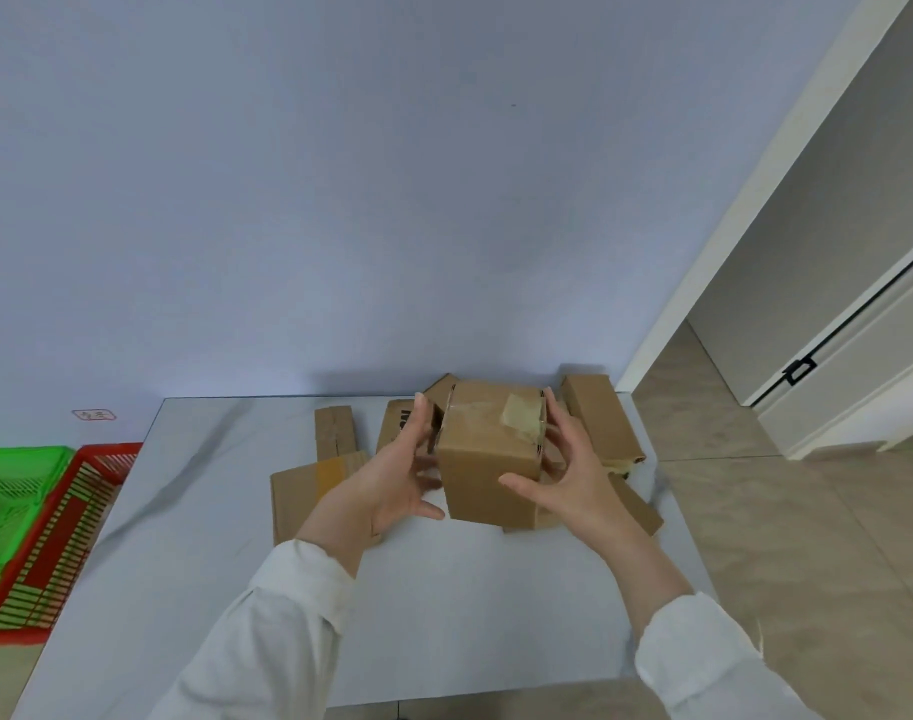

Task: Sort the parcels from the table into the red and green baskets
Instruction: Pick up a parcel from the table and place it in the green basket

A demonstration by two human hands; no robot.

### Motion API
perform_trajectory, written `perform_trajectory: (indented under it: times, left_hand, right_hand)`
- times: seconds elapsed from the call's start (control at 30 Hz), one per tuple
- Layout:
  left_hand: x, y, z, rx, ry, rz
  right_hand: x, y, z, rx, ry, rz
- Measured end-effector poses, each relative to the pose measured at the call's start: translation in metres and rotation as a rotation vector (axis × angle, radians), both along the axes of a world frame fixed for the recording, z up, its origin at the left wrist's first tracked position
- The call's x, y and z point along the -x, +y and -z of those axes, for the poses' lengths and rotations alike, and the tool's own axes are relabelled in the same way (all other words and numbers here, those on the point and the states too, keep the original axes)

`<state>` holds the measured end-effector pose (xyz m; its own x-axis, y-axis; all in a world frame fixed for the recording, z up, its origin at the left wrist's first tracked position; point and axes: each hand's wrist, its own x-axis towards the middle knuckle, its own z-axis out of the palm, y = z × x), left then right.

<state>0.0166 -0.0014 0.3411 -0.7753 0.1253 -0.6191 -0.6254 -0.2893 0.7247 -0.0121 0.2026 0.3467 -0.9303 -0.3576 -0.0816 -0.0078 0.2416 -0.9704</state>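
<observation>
A taped cardboard parcel (483,459) is lifted a little above the white table (210,537), between both hands. My left hand (392,475) holds its left side, thumb up along the edge and fingers under it. My right hand (563,470) holds its right side, thumb across the front face. Several more cardboard parcels lie on the table around it: a flat one (301,491) at the left, a narrow one (333,431) behind that, a long one (599,415) at the right. A red basket (59,537) and a green basket (7,496) stand on the floor, left of the table.
A blue-grey wall rises right behind the table. At the right is tiled floor (787,537) and a white door frame (729,231) with an open door. The table's near half has no parcels on it.
</observation>
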Motion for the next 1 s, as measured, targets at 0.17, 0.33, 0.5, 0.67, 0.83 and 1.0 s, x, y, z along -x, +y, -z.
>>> perform_trajectory:
  times: [0.17, 0.33, 0.5, 0.67, 0.83, 1.0]
  left_hand:
    - [0.007, -0.003, -0.008, -0.094, -0.075, -0.012]
    - [0.009, 0.007, -0.008, -0.021, -0.045, -0.115]
    - [0.005, 0.016, 0.004, 0.094, 0.215, -0.303]
    - [-0.010, 0.025, 0.004, 0.185, 0.513, -0.205]
    - [-0.013, 0.022, 0.015, 0.169, 0.566, -0.106]
    - [-0.002, 0.019, 0.014, 0.049, 0.439, -0.157]
  right_hand:
    - [-0.005, -0.003, 0.005, -0.235, 0.371, -0.188]
    - [-0.006, -0.001, 0.008, -0.323, 0.428, -0.208]
    - [-0.011, -0.007, 0.000, 0.040, -0.105, -0.036]
    - [-0.011, -0.019, 0.002, 0.328, -0.485, 0.019]
    - [-0.008, -0.022, 0.011, 0.377, -0.450, 0.097]
    - [-0.006, -0.020, 0.016, 0.367, -0.388, 0.130]
